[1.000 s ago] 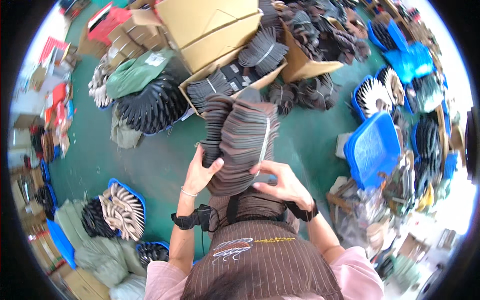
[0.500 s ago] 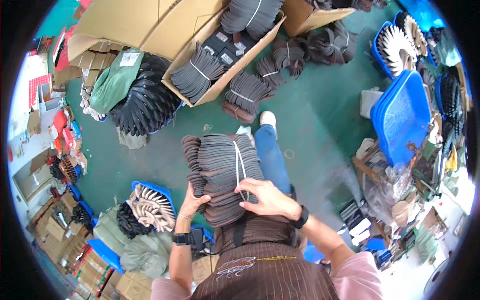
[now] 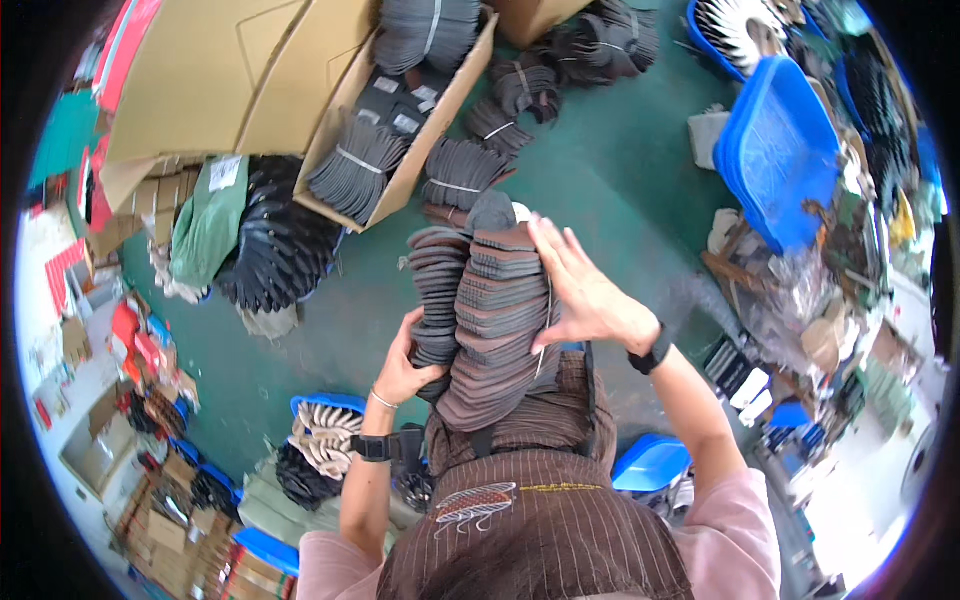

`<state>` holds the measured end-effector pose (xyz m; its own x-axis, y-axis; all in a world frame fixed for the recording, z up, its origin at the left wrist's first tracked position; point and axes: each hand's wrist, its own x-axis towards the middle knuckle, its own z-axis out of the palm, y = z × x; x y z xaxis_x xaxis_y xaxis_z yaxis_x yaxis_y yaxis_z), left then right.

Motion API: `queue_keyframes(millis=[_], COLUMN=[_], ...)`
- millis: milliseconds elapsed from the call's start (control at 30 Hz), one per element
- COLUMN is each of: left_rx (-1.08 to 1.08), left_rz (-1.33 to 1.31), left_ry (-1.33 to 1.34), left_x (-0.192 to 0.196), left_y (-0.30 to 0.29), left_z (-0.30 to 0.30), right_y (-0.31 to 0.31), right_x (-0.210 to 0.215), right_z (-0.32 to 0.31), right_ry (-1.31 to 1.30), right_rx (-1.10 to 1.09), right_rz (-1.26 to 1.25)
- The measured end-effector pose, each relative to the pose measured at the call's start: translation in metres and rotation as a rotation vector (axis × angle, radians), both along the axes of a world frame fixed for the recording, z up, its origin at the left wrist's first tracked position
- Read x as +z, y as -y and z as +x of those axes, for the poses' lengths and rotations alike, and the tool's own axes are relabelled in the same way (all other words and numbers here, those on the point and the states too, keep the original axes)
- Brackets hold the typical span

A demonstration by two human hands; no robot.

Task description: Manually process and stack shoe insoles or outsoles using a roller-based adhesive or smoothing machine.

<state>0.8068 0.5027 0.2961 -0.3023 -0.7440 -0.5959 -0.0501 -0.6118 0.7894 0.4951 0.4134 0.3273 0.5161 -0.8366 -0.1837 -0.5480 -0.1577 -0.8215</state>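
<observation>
The thick stack of soles [image 3: 505, 330] leans over the person's lap, its near end against the brown apron [image 3: 540, 520]; what props it from below is hidden. A narrower row of soles [image 3: 437, 285] stands against the left side of the stack, its pieces edge to edge.

The left hand [image 3: 402, 370] is at the lower left of the stack, with its fingers bent around the outside of the narrow row and its thumb across the near face, a partly closed hold. The right hand [image 3: 592, 300] lies along the right side of the stack, its fingers straight and spread toward the far end and its thumb apart near the middle; it presses rather than grips, as far as can be judged. A white band [image 3: 549, 312] runs down that same right side.

To steady the load well, the two palms should push inward evenly, so that the layers neither fan nor slip. The left thumb would do best kept low, where the row looks likeliest to slide. The right fingers should stay flat, clear of the band, so that it does not twist or ride off.

Beyond the stack, a tied bundle [image 3: 462, 175] lies on the floor, beside an open carton [image 3: 432, 130].
</observation>
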Motion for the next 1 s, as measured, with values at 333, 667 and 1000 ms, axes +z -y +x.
queue_keyframes(millis=[333,667,1000], left_rx=[-0.616,-1.374,-1.696], left_rz=[-0.105,-0.227,-0.169], left_ry=[-0.144,-0.412,-0.534], left_x=[0.087,0.147,0.154], left_y=[0.103,0.036,-0.113], left_z=[-0.102,-0.391,-0.643], right_y=[-0.105,-0.35,-0.515], right_x=[0.113,0.167,0.18], right_z=[-0.081,-0.206,-0.363], right_ry=[-0.082,-0.18,-0.436], right_rx=[-0.442,-1.171,-1.435], right_rz=[-0.413,-0.7,-0.613])
